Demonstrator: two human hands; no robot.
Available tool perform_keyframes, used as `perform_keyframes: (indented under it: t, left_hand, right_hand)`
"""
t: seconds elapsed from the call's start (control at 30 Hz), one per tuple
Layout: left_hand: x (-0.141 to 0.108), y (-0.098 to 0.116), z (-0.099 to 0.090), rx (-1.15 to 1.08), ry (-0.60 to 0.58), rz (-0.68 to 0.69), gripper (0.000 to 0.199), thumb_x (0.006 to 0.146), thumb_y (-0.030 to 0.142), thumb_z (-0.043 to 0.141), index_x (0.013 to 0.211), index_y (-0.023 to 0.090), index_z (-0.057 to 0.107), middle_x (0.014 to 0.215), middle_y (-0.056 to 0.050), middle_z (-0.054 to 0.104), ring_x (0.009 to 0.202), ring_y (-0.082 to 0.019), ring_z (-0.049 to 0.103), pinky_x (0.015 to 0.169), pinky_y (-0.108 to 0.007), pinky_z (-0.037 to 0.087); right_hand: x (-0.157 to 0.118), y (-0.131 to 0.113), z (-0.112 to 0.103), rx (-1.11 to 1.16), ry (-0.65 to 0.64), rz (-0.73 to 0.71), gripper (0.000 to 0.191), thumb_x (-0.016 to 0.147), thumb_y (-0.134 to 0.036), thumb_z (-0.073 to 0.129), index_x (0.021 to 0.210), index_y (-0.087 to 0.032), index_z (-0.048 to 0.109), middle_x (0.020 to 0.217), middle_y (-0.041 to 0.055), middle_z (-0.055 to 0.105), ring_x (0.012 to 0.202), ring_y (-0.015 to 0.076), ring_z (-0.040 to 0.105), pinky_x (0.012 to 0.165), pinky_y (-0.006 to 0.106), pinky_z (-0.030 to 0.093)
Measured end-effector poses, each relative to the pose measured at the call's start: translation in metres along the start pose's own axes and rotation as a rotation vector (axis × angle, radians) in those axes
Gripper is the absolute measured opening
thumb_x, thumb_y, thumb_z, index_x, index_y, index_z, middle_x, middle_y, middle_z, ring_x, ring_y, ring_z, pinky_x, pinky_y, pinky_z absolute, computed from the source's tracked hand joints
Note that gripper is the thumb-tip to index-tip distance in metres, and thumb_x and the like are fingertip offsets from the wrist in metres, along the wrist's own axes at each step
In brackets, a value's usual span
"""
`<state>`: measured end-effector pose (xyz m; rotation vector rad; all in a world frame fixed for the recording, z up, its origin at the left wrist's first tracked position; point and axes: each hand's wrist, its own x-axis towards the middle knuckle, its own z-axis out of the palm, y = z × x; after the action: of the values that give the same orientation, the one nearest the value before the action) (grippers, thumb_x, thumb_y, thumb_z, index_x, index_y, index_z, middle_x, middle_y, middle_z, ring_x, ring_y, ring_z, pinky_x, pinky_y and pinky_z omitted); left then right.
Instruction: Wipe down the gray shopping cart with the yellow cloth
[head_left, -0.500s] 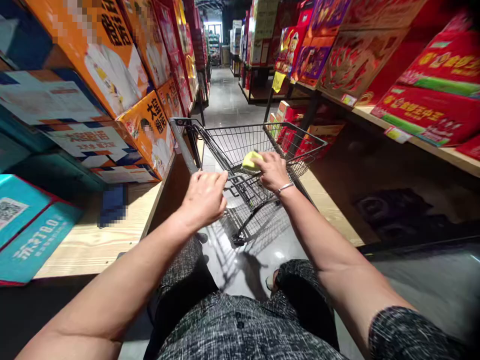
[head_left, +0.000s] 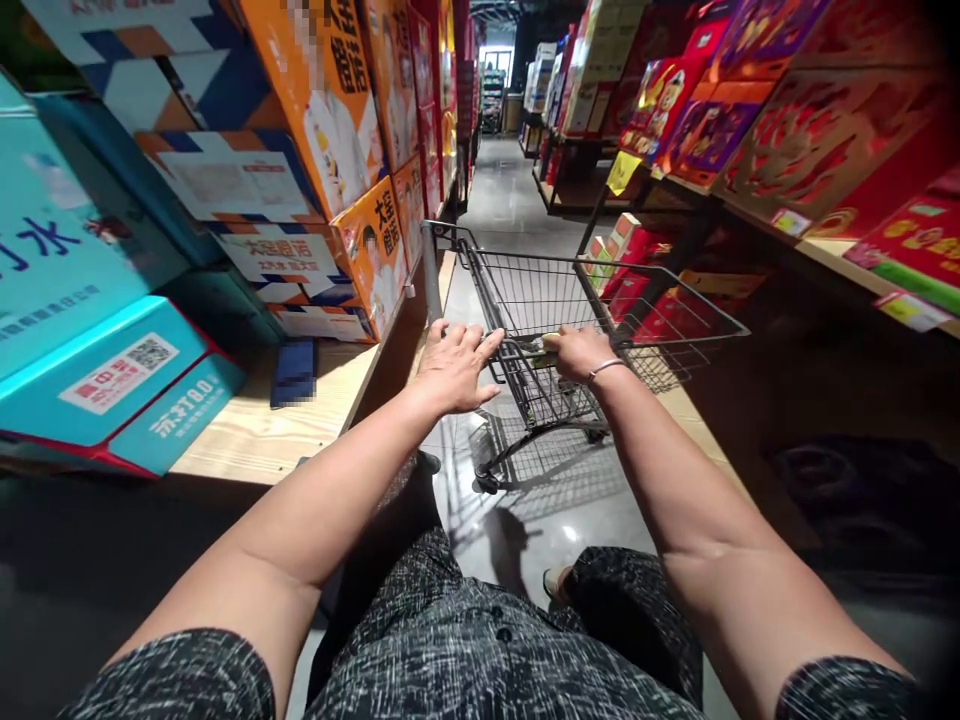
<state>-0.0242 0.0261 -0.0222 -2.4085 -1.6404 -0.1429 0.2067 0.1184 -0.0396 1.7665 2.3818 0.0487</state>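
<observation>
A black wire shopping cart (head_left: 622,300) stands in front of me in the aisle, turned a little to the right. My left hand (head_left: 459,368) lies over the near end of the cart by its handle, fingers spread and thumb apart, with nothing held. Farther right, my right hand (head_left: 583,354) is closed around a yellow-green cloth (head_left: 546,350), of which only a small part shows at the fingertips. The cloth is at the cart's near rim. A bracelet is on my right wrist.
On the left, a wooden shelf (head_left: 247,430) bears a turquoise box (head_left: 112,380), a dark blue flat object (head_left: 294,372) and stacked orange boxes (head_left: 371,250). Red boxes (head_left: 915,235) line the right shelf. The tiled aisle (head_left: 499,180) runs ahead between shelves.
My left hand has opened from a curled grip at the handle. My right hand has lowered with the cloth, which shows less now. The view has turned left.
</observation>
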Motion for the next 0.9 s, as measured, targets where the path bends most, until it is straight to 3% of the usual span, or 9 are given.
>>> perform_keyframes:
  t: [0.17,0.27,0.43,0.57,0.63,0.73,0.83,0.9]
  left_hand:
    - [0.022,-0.026,0.012,-0.166,0.040,-0.100,0.058,0.097,0.064,0.049,0.143,0.031,0.061,0.144,-0.009,0.060,0.140,-0.033,0.043,0.124,-0.057,0.017]
    - [0.043,-0.043,0.022,-0.265,0.054,-0.206,0.055,0.100,0.065,0.039,0.134,0.030,0.066,0.148,-0.009,0.057,0.150,-0.034,0.034,0.127,-0.064,0.005]
    - [0.077,-0.053,0.033,-0.403,0.021,-0.451,0.073,0.093,0.076,0.041,0.140,0.025,0.062,0.175,-0.009,0.020,0.162,-0.041,-0.009,0.124,-0.068,-0.013]
    - [0.095,-0.042,0.045,-0.484,0.069,-0.573,0.093,0.086,0.076,0.056,0.160,0.023,0.040,0.178,-0.009,-0.002,0.160,-0.040,-0.021,0.127,-0.063,-0.009]
    - [0.101,-0.039,0.052,-0.517,0.102,-0.588,0.091,0.089,0.066,0.060,0.163,0.021,0.033,0.178,-0.009,-0.008,0.160,-0.038,-0.022,0.130,-0.059,-0.003]
    - [0.107,-0.044,0.061,-0.544,0.134,-0.541,0.076,0.092,0.049,0.062,0.158,0.018,0.041,0.178,-0.010,-0.010,0.161,-0.036,-0.021,0.132,-0.054,0.002]
    - [0.114,-0.057,0.069,-0.571,0.155,-0.457,0.061,0.091,0.039,0.064,0.147,0.017,0.054,0.178,-0.010,-0.007,0.161,-0.035,-0.019,0.132,-0.051,0.006]
    - [0.121,-0.064,0.074,-0.590,0.172,-0.428,0.060,0.089,0.034,0.066,0.145,0.018,0.054,0.178,-0.010,-0.005,0.162,-0.034,-0.017,0.132,-0.051,0.010]
  right_hand:
    - [-0.001,-0.015,0.002,0.002,0.039,0.037,0.047,0.098,-0.022,0.039,0.138,-0.029,0.064,0.129,0.0173,0.058,0.115,0.0361,0.053,0.091,0.049,0.046]
    - [0.001,-0.021,0.001,0.010,0.061,0.027,0.046,0.098,-0.023,0.042,0.140,-0.027,0.061,0.132,0.0180,0.056,0.113,0.0349,0.055,0.090,0.046,0.047]
    - [0.013,-0.027,-0.006,0.071,0.041,0.001,0.046,0.093,-0.021,0.050,0.138,-0.024,0.061,0.130,0.0156,0.062,0.104,0.0293,0.062,0.087,0.037,0.047]
    - [0.023,-0.039,-0.015,0.185,0.035,0.023,0.043,0.089,-0.017,0.054,0.130,-0.020,0.065,0.125,0.0145,0.067,0.100,0.0250,0.065,0.079,0.030,0.045]
    - [0.027,-0.045,-0.020,0.268,0.037,0.022,0.040,0.087,-0.014,0.055,0.124,-0.019,0.067,0.118,0.0128,0.071,0.096,0.0224,0.065,0.075,0.027,0.044]
    - [0.033,-0.043,-0.023,0.458,0.020,0.007,0.031,0.083,-0.011,0.059,0.112,-0.018,0.070,0.100,0.0078,0.074,0.083,0.0179,0.063,0.068,0.024,0.042]
    - [0.038,-0.024,-0.021,0.706,-0.058,-0.019,0.029,0.081,-0.012,0.060,0.107,-0.018,0.070,0.087,0.0031,0.072,0.072,0.0154,0.059,0.065,0.024,0.045]
    - [0.045,-0.006,-0.017,0.788,-0.024,-0.035,0.040,0.079,-0.011,0.056,0.116,-0.019,0.069,0.093,0.0035,0.072,0.077,0.0168,0.061,0.071,0.027,0.050]
